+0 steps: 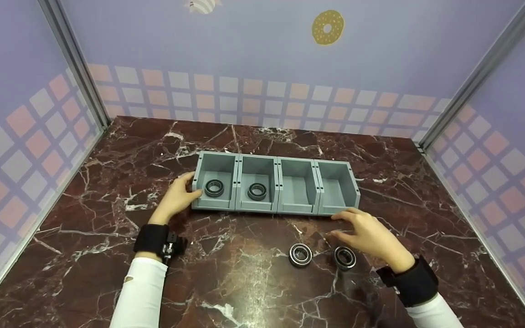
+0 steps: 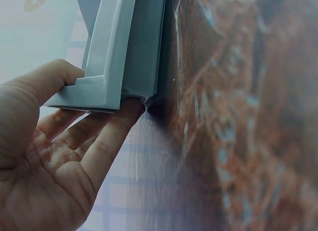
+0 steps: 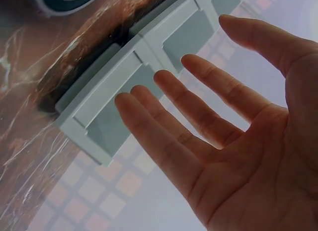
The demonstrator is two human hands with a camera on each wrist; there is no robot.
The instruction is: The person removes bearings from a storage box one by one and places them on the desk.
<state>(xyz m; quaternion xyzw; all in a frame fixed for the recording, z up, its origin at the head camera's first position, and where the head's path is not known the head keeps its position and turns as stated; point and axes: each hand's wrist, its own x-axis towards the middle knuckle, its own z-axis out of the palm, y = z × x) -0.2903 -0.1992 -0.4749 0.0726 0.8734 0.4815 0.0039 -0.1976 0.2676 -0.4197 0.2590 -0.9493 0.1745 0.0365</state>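
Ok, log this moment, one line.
left grip: holds left end of bin row | right grip: holding nothing, near rightmost bin | binned bearings: one each in two leftmost bins | loose bearings: two, on table

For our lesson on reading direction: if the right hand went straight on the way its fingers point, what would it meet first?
The right hand would probably meet the row of grey bins first, near the row's right end. The hand's height is unclear, so it might pass above.

Bins and bearings on marbled table
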